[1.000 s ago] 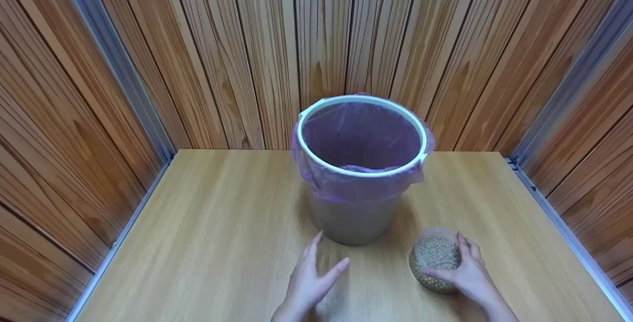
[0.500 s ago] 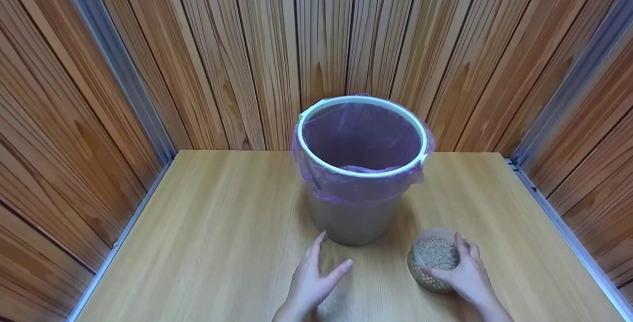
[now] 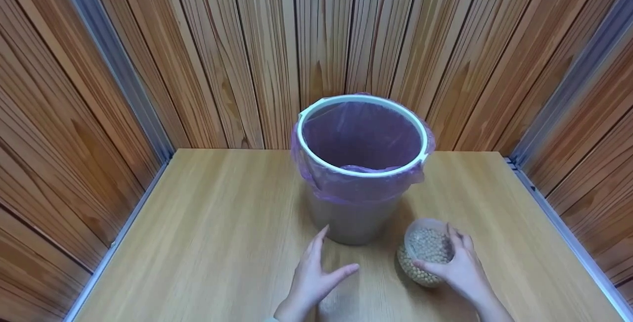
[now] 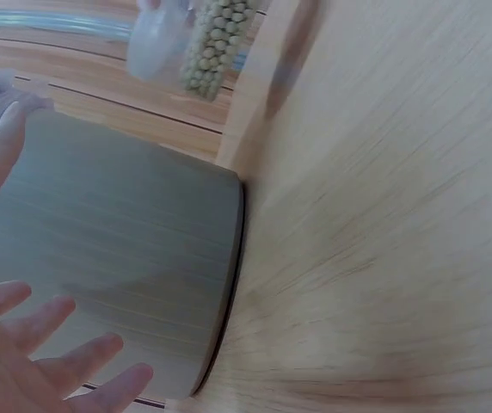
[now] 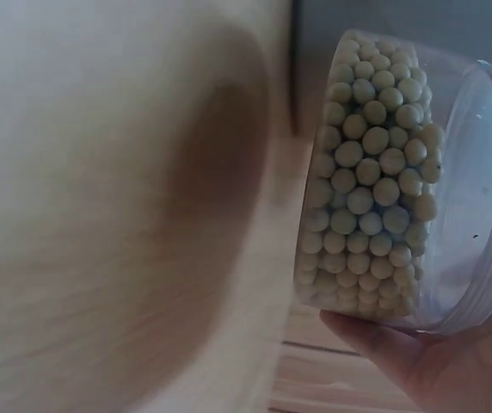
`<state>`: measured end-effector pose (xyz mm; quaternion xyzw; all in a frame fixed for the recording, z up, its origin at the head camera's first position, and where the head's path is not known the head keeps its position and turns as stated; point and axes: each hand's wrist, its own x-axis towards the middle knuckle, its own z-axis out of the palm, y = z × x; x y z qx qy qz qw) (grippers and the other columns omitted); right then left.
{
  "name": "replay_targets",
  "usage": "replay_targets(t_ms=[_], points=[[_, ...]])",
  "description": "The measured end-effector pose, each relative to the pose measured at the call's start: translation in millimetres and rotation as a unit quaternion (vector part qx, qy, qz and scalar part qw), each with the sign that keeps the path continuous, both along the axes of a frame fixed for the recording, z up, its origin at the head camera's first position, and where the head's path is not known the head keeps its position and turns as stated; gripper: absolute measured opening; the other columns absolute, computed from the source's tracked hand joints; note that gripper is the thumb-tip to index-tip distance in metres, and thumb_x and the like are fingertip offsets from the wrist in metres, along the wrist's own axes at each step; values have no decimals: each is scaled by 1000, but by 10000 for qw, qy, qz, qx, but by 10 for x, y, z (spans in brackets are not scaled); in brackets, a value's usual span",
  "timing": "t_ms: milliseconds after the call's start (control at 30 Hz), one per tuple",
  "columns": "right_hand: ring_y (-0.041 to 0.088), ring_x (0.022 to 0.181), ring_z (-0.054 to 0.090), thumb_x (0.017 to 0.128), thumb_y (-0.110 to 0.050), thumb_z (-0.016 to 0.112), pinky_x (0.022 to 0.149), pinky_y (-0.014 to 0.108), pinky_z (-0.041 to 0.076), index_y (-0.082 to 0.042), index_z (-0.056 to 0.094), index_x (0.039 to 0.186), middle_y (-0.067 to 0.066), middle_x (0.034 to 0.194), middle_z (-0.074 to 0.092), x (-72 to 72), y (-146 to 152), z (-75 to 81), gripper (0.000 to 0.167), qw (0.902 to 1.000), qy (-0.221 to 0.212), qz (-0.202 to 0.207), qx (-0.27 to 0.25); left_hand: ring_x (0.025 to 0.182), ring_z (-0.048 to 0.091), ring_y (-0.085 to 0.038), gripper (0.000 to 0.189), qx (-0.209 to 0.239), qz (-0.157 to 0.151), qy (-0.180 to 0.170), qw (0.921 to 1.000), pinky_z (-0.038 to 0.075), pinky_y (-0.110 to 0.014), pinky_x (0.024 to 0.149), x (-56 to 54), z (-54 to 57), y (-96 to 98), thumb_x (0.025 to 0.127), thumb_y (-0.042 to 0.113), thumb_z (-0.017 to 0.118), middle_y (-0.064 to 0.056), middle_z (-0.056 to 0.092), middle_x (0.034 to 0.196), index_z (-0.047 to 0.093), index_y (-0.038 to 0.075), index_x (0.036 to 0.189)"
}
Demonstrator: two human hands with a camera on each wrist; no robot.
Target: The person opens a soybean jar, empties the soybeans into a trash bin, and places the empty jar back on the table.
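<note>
My right hand (image 3: 464, 266) grips a clear plastic jar (image 3: 429, 247), thumb on the near side and fingers on the far side. Round pale beads or dried peas (image 5: 366, 181) fill the jar partway; which of the two I cannot tell. In the right wrist view the jar hangs just above the table, its shadow apart from its base. My left hand (image 3: 312, 277) is spread, thumb away from the fingers, holding nothing. It hovers in front of a grey bin (image 3: 353, 220), lined with a purple plastic bag (image 3: 361, 188) folded over a white rim ring (image 3: 363, 174).
The bin stands upright at the middle of a light wooden table (image 3: 212, 223). Wood-plank walls (image 3: 262, 55) enclose the table at the back and both sides, with metal strips (image 3: 123, 60) at the corners.
My right hand has lifted the jar off the table and shifted it slightly left and toward the bin. My left hand has moved a little to the right, still spread.
</note>
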<state>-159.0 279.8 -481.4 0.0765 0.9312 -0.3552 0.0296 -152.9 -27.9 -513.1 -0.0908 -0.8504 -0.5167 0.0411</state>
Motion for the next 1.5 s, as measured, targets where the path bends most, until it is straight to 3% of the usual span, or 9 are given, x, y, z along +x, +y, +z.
replay_targets(t_ms=[500,767,1000,1300,1500], points=[[55,142,24,67,-42,90,114,67,22,2,18,156,30,155,19,144,-445,309,123,9975,340,402,-468,136,43,-45,108,-287,-124,342,9989,44,-66,100,17,1,42,70,59,81,-22,41,152,32,9,153],[55,135,38,60,-28,95,110,68,30,5,27,152,29,151,29,240,-751,336,119,9878,1053,633,-960,136,44,-41,115,-535,-281,513,9969,46,-63,99,64,20,105,64,64,81,-17,42,154,31,12,154],[53,128,46,58,-34,95,105,68,38,3,33,151,28,146,37,254,-931,345,118,9871,1242,790,-637,138,45,-34,123,-803,-562,948,9907,45,-59,104,91,34,143,59,68,82,-8,41,155,28,15,155],[48,127,49,57,-42,94,104,65,41,4,34,150,25,146,40,252,-1078,361,120,9859,1187,1026,-577,136,48,-31,138,-565,-678,975,9913,45,-55,106,115,23,204,53,66,87,-11,42,154,16,9,157],[45,128,49,57,-45,93,104,64,42,1,34,151,22,147,39,266,-1118,399,120,9853,1102,1107,-686,135,47,-31,139,-8,-686,1094,9916,44,-52,108,151,61,229,51,57,93,-11,41,153,17,6,155]])
